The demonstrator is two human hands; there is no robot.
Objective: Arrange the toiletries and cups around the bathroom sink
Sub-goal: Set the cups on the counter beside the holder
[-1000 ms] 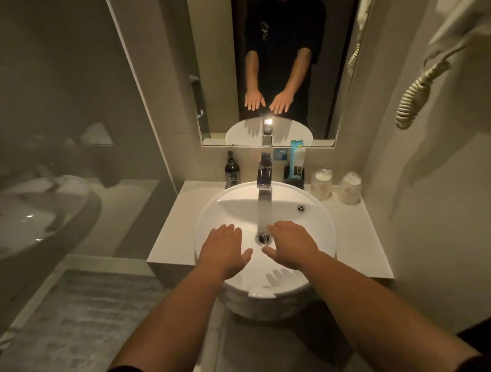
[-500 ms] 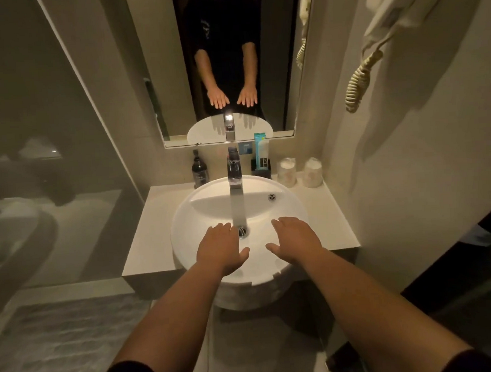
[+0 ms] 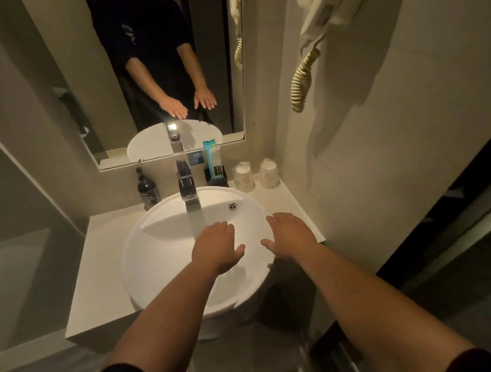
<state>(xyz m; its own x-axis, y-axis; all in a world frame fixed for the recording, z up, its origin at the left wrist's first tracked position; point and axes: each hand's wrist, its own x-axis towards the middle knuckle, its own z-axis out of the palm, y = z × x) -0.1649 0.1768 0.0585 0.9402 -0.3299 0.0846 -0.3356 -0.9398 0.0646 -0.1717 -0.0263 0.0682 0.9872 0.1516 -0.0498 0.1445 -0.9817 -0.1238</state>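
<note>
A round white sink [image 3: 156,247] sits on a white counter [image 3: 100,264]. My left hand [image 3: 216,248] hovers flat over the bowl, fingers apart, holding nothing. My right hand [image 3: 291,236] hovers over the sink's right rim, also flat and empty. At the back stand a dark bottle [image 3: 147,189] left of the chrome faucet [image 3: 188,188], a teal-topped tube [image 3: 212,159] in a black holder [image 3: 217,177], and two wrapped cups [image 3: 243,177] [image 3: 268,173] on the right.
A mirror [image 3: 153,77] above the counter reflects a person's arms and the sink. A wall hair dryer with a coiled cord [image 3: 304,77] hangs at upper right. A dark doorway edge [image 3: 440,232] runs along the right. Glass partition on the left.
The view has swung to the right and tilted, so the sink sits further left. Both hands stay flat and empty, now over the right half of the sink.
</note>
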